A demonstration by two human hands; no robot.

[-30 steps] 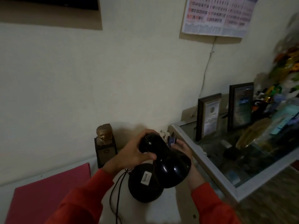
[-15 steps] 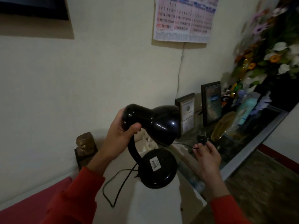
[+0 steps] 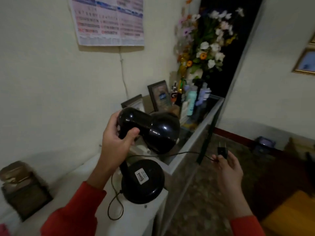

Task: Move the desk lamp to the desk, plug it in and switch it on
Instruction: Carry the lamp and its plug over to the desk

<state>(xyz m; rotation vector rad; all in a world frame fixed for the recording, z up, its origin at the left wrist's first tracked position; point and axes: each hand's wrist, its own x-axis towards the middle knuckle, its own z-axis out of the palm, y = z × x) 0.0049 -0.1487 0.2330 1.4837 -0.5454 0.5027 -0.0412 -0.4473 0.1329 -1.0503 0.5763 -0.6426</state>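
Left hand [image 3: 117, 138] is clenched on the neck of the black desk lamp [image 3: 150, 132], held in the air; its round base [image 3: 142, 181] hangs below that hand, over the white bench [image 3: 136, 217]. Right hand [image 3: 227, 169] pinches the plug [image 3: 222, 150], prongs up, w/ the cord [image 3: 179, 153] running between both hands. Beyond the hands: glass cabinet [image 3: 196, 140], picture frames [image 3: 159, 95], flowers [image 3: 207, 43].
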